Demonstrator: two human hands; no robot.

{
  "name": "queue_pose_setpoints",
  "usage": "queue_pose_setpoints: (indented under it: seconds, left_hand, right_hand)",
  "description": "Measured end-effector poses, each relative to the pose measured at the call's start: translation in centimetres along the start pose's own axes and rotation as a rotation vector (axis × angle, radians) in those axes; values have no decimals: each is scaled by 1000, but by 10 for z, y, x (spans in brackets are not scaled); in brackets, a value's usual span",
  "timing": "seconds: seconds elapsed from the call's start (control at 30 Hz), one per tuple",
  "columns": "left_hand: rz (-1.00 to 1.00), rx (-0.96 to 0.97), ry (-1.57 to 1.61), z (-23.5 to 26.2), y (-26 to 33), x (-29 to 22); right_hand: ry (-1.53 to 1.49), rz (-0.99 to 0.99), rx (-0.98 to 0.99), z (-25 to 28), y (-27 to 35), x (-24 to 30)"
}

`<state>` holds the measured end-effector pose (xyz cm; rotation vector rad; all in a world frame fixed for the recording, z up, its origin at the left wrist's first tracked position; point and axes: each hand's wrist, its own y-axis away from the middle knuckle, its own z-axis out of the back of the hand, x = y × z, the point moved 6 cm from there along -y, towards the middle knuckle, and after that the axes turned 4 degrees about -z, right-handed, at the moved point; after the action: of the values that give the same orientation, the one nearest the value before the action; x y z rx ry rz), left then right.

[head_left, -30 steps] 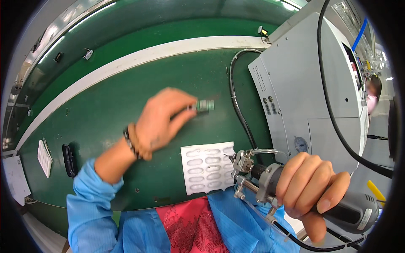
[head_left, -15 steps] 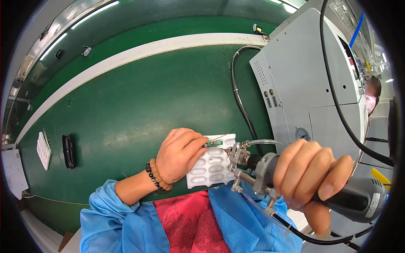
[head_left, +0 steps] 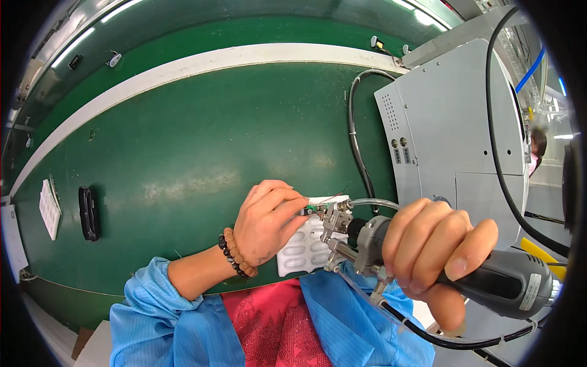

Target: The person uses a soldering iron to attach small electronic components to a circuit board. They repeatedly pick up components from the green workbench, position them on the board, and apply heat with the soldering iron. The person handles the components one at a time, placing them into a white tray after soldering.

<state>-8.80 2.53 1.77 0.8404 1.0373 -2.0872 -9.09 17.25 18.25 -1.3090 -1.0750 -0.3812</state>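
Over the white blister tray point(head_left: 304, 249) on the green tabletop point(head_left: 183, 159), the left hand point(head_left: 266, 221) pinched a small green circuit part point(head_left: 315, 209) steady against the nozzle of the handheld tool point(head_left: 391, 254), which the right hand point(head_left: 437, 251) gripped firmly.

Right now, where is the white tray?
In the head view the white tray lies on the green table at lower centre, partly under the left hand, just left of the tool gripped by the right hand.
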Motion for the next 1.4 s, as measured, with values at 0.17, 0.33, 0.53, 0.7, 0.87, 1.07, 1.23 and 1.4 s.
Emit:
queue_pose_setpoints:
  seconds: [0.17, 0.33, 0.53, 0.7, 0.87, 1.07, 1.23, 1.4]
  left_hand:
    - [-4, 2, 2, 0, 0, 0]
    - [7, 5, 17, 2, 0, 0]
    - [-1, -3, 14, 3, 1, 0]
    - [-6, -1, 13, 3, 1, 0]
    - [-17, -15, 22, 2, 1, 0]
    - [-6, -23, 53, 4, 0, -1]
    - [-30, -10, 54, 3, -2, -7]
    - [-23, -16, 9, 4, 1, -2]
  right_hand:
    - [27, -20, -31, -3, -3, -6]
    - [18, -38, -37, -3, -2, -10]
    - [12, -45, 0, -3, -4, -11]
    - [16, -61, 21, -5, -3, -13]
    - [38, -119, 67, -11, -13, -16]
    - [37, -128, 45, -13, -13, -19]
    - [-75, -5, -85, -3, -4, -5]
    - [17, 183, -203, 15, 15, 44]
